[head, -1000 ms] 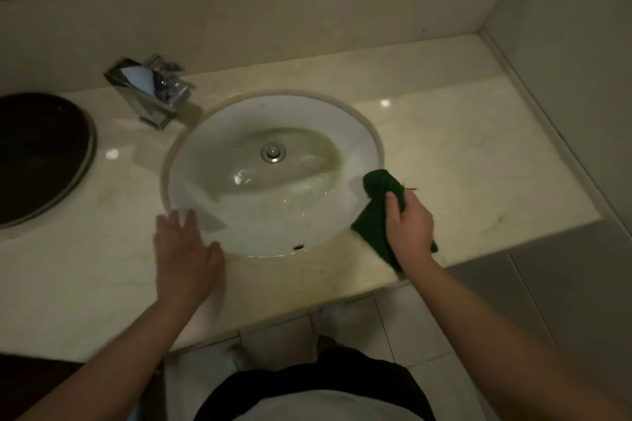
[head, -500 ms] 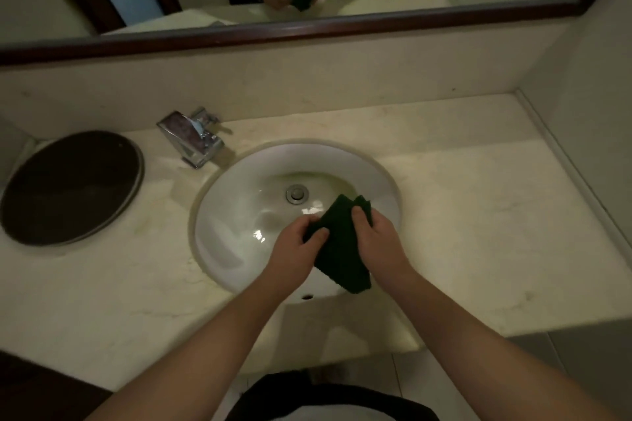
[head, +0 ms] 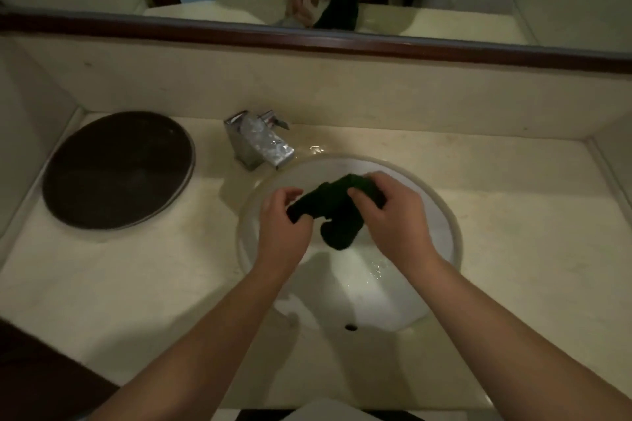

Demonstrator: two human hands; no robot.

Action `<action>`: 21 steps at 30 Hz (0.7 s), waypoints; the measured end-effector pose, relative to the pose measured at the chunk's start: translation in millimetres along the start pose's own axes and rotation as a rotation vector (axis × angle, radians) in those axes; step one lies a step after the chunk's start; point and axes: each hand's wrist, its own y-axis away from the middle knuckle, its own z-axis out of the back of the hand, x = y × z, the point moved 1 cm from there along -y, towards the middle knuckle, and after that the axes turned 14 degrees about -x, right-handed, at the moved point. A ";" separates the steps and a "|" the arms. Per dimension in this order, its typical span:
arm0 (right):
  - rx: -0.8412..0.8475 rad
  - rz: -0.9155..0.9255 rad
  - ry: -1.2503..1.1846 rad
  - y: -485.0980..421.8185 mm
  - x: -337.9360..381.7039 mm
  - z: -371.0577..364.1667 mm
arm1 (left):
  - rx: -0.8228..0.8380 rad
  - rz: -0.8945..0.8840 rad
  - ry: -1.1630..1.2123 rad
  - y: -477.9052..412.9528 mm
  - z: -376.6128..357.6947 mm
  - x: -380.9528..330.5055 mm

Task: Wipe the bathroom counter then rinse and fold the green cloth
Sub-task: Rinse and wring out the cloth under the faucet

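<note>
The dark green cloth point(head: 337, 215) is bunched up over the white oval sink basin point(head: 441, 215), held between both hands. My left hand point(head: 282, 225) grips its left end and my right hand point(head: 393, 215) grips its right end, with a fold hanging down between them. The pale marble counter point(head: 513, 249) surrounds the basin. The drain is hidden behind the cloth and hands.
A chrome faucet point(head: 260, 143) stands at the basin's back left. A round dark tray point(head: 118, 169) lies on the counter's left. A wood-framed mirror point(head: 342, 41) runs along the back wall. Walls close in both sides of the counter.
The cloth went from my right hand alone at the basin's right rim to both hands over the basin. It is now bunched tighter and held farther back, nearer the faucet.
</note>
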 end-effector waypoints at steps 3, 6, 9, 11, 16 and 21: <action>0.029 0.013 -0.039 -16.0 26.9 -2.9 | 0.063 -0.247 0.110 1.1 8.1 -18.6; 0.037 0.067 -0.183 -24.6 55.7 -4.2 | 0.355 -0.291 0.172 -0.9 2.1 -33.4; 0.076 -0.051 -0.496 -31.1 71.8 -5.2 | 0.391 -0.190 -0.026 -9.2 -8.6 -28.1; 0.078 -0.192 -0.734 -35.7 71.2 -5.8 | 0.331 -0.056 0.005 -20.4 -9.3 -19.9; -0.043 -0.285 -0.624 -38.9 52.3 -0.7 | 0.366 -0.141 -0.184 -44.2 4.3 -3.1; 0.199 0.289 -0.049 -60.2 62.0 -6.8 | 0.422 -0.324 0.066 -22.7 13.2 -29.7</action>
